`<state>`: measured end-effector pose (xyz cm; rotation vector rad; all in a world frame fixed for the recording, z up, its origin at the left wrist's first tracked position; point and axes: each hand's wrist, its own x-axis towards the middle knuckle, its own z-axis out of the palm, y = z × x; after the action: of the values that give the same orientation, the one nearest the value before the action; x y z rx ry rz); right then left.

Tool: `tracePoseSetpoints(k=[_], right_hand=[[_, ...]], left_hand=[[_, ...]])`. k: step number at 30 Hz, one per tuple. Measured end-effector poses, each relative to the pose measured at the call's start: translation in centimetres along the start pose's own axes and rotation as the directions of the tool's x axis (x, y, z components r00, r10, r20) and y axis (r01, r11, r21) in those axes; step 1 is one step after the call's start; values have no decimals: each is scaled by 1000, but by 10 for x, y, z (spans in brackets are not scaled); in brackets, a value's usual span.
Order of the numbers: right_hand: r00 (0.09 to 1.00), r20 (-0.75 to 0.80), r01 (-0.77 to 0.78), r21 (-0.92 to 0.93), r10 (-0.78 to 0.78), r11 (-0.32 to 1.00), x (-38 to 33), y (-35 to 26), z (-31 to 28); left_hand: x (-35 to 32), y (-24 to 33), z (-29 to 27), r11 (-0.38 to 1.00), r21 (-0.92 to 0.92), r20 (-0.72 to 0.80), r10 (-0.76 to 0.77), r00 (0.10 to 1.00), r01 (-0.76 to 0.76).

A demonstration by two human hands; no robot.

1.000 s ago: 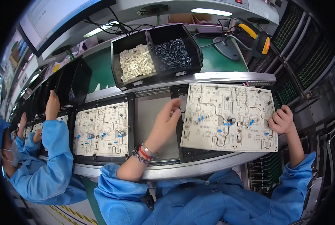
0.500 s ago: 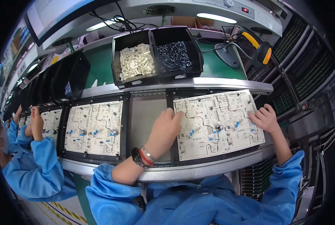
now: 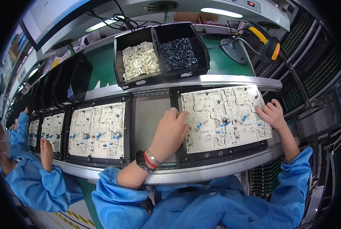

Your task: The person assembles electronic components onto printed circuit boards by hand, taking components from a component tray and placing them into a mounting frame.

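A white circuit board (image 3: 210,131) with blue and black components lies between my two hands, over a black carrier frame (image 3: 212,155) on the rail. It sits a little askew to the frame, whose near bar shows below it. My left hand (image 3: 169,129) has its fingers closed at the board's left edge, with a bracelet and a dark band on the wrist. At the right edge my right hand (image 3: 273,114) grips the board with curled fingers. Whether the board touches the frame all round cannot be made out.
Further left on the metal rail (image 3: 113,91) stands another populated board (image 3: 98,129) in its frame. Behind are black bins of cream parts (image 3: 140,61) and dark parts (image 3: 178,53), plus a yellow-black scanner (image 3: 264,40). A co-worker's hand (image 3: 46,152) is at the left.
The board in my hands has shifted away from me and turned slightly, showing more of the frame's near bar. My hands moved with it. The co-worker's nearer hand has dropped lower.
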<state>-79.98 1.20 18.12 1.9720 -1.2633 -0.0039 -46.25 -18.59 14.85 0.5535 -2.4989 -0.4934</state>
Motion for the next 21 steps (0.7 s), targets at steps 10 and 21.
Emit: tracePoseSetpoints(k=[10, 21], right_hand=[[994, -28, 103, 1, -103, 995, 5, -1, 0], [996, -22, 86, 2, -86, 996, 6, -7, 12]], left_hand=[[-2, -1, 3, 993, -45, 37, 110, 993, -108], [-7, 0, 5, 986, -18, 132, 167, 977, -166]])
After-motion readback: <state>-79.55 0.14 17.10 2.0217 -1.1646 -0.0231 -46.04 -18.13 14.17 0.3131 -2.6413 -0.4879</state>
